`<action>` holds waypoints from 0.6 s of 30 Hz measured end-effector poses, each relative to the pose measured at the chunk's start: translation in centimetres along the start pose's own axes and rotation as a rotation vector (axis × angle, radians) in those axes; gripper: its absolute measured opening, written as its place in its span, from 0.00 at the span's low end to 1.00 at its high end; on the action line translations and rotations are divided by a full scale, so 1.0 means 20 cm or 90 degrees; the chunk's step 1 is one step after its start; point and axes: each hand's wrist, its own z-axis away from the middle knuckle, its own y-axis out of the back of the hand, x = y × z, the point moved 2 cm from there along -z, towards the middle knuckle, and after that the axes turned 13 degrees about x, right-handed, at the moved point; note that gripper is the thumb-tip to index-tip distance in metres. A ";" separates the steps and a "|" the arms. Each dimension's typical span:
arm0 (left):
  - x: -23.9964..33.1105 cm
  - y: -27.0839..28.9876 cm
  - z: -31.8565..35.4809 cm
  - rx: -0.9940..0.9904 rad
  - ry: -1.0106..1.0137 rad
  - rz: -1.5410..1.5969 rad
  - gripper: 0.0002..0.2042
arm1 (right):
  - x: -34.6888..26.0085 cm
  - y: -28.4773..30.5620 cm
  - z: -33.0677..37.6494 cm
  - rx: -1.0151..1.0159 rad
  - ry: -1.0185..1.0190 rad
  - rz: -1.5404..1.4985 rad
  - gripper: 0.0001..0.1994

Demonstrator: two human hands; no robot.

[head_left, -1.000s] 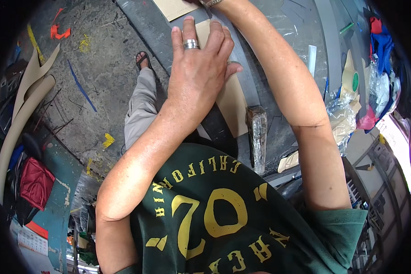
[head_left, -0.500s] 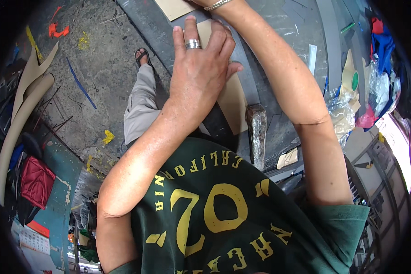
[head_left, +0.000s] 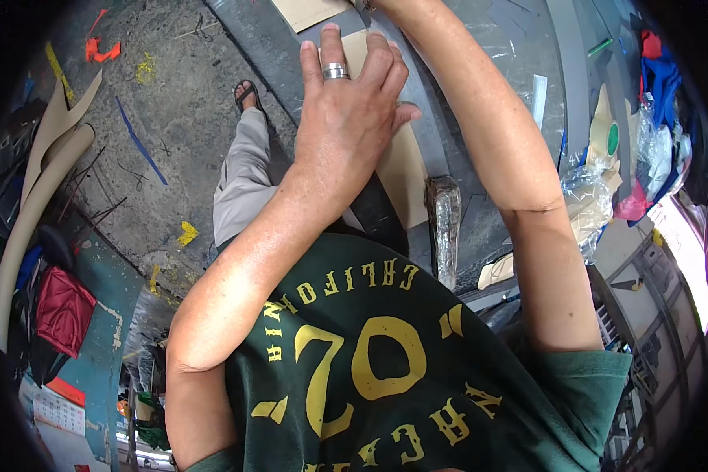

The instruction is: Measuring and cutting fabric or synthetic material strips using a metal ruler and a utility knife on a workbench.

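My left hand, a ring on one finger, lies with its fingers spread over a long tan strip of board or card on the dark grey work surface. The hand covers the strip's middle. Beyond the fingertips is a second tan piece, cut off by the upper edge. My right forearm reaches past the strip to the upper edge; the right hand itself is out of the picture. Close to the strip's near end lies a bar wrapped in shiny clear film or tape.
A roll of green-cored tape, crumpled clear plastic and blue cloth lie to the right. A small tan scrap is near my body. On the left, a bent tan sheet stands over the stained floor.
My right forearm has slid slightly farther up, carrying the wrist almost out of view. The left hand keeps its place on the strip, with only a slight shift of the view.
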 end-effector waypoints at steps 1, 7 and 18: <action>0.00 0.00 0.00 0.001 0.000 0.000 0.33 | 0.00 0.00 0.00 0.001 0.000 0.008 0.24; 0.00 0.00 -0.01 0.003 0.005 0.009 0.33 | 0.01 0.02 0.01 -0.006 0.032 0.005 0.25; 0.00 0.00 -0.01 0.004 0.005 0.001 0.33 | -0.13 -0.06 0.02 0.078 -0.101 0.114 0.25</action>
